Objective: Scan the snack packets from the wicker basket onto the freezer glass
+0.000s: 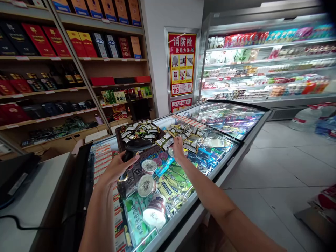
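I stand at a glass-topped chest freezer [231, 159] full of ice creams. My left hand [119, 168] is closed round the handle of a black handheld scanner [136, 146] held over the lid. My right hand [177, 147] reaches forward onto small packets [183, 134] spread over the glass, its fingers curled on one of them. A dark tray [118, 134] heaped with the same black, white and yellow packets sits on the lid just beyond the scanner.
A counter [31, 206] with a black device and cable lies at my left. Wooden shelves [78, 59] of boxed goods fill the left wall. An open refrigerated display [265, 63] stands at the back right, water jugs [307, 119] below it. Tiled floor [275, 168] spreads to the right.
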The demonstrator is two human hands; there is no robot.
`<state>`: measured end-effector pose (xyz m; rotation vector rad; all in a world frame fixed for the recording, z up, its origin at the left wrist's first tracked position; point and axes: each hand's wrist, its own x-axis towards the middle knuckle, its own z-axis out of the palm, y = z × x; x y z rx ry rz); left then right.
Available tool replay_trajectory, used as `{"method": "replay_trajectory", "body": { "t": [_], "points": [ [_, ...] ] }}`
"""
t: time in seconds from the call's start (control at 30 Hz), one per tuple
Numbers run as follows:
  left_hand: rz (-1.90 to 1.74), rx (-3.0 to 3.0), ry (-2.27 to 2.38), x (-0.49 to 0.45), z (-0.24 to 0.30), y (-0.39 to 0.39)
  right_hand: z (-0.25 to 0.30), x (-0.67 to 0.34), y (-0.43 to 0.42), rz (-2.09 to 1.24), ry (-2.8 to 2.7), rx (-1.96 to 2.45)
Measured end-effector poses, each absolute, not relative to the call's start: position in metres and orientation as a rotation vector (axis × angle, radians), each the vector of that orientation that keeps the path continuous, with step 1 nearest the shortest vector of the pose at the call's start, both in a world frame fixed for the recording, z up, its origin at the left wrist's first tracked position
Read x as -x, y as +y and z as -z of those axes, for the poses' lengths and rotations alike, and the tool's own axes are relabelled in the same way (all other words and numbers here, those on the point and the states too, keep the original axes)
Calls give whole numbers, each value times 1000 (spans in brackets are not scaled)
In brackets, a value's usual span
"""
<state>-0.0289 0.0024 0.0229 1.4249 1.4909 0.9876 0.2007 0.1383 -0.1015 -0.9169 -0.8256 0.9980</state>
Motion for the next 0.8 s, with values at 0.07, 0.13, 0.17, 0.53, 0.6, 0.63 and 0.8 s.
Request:
{"method": "replay_trajectory", "body": {
  "t": [0.07,0.13,0.17,0.53,0.6,0.63,0.8],
  "points": [
    [-988,-1434,1496,26,-23,3,100,-197,136,-1000,-799,935],
    [-986,-1458,1512,24,-23,3,99,-195,134,-997,-765,959],
    [-987,-1469,1521,24,-24,3,98,-194,132,-993,-757,970],
    [-980,-1502,1511,21,-25,3,95,-196,126,-967,-819,1054],
    [-985,-1499,1525,22,-24,4,96,-196,126,-955,-852,1086],
    [-984,-1493,1536,23,-23,4,96,-195,126,-943,-869,1103],
    [-984,-1483,1567,27,-20,8,99,-202,130,-741,-898,1328]
  ]
}}
